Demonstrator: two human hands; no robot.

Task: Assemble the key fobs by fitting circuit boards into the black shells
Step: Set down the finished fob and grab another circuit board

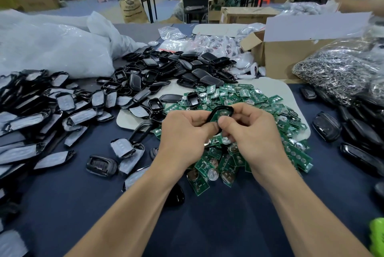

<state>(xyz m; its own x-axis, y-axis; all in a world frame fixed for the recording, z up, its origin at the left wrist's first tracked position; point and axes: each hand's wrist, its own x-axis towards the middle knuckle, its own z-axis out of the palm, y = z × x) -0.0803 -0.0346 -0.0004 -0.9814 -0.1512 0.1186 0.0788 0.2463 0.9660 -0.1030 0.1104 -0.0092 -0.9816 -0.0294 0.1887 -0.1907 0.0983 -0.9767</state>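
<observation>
Both hands meet over the middle of the work table: the left hand [185, 130] grips the left side of one black shell [220, 107] with curled fingers, and the right hand [252, 130] pinches its right end, thumb tip on the open face. A green circuit board [220, 113] shows inside the shell's rim. Whether it is fully seated I cannot tell, as the fingers hide most of it.

This looks like the seating step. To do it well, line the board's outline up with the cavity before pressing. Then push evenly with the thumbs near the edges rather than on the metal battery clip, until the board lies flat below the rim. Forcing a tilted board could bend it or crack a shell tab.

The shell is glossy black, long and rounded, a thin hollow frame. The board is flat and green.

Below the hands, and spreading from 12 to 4 o'clock, lies the pile of loose circuit boards [241, 96]. Empty black shells [178, 67] are heaped at 11 to 12 o'clock. Grey-faced shell halves [41, 109] are at 9 o'clock, closed dark fobs [326, 125] at 3 o'clock, and a bag of metal key rings [336, 73] at 2 o'clock. All of it rests on the dark blue tablecloth [218, 225].
</observation>
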